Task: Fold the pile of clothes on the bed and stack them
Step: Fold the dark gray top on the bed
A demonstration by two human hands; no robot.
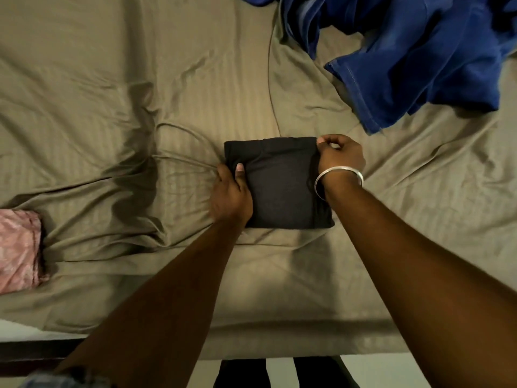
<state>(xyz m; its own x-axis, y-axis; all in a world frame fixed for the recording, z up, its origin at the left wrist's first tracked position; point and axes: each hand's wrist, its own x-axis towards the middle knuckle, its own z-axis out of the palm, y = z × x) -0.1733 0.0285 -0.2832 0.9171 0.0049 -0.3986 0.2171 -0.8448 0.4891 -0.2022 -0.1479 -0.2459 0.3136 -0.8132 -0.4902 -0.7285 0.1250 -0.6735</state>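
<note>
Black garment (279,186): folded to a compact, near-square packet, lying flat near the middle of the bed (112,79), close to the near edge. Far edge shows a ridge or seam; corners roughly squared.

Left hand (230,194): grasping the packet's left edge, thumb on top of the cloth, fingers apparently tucked beneath or against the side; they are hidden.

Right hand (340,155): pinching the far right corner between thumb and curled fingers. A silver bangle (338,177) sits on that wrist.

Blue garment (405,60): unfolded, crumpled, spread over the far right of the bed, well apart from the black packet. Judged to be what remains of the pile.

Pink garment (18,250): at the left edge, partly cut off by the view; appears folded and may be the start of the stack, though this cannot be confirmed.

Bed sheet (419,219): olive, striped weave, creased around the packet.

Step in hand, as judged: final squaring of the black item's fold. Next move likely calls for lifting the packet with both hands, keeping the layers pressed so they do not spring open, and carrying it left to the stack; then reaching for the blue cloth.
</note>
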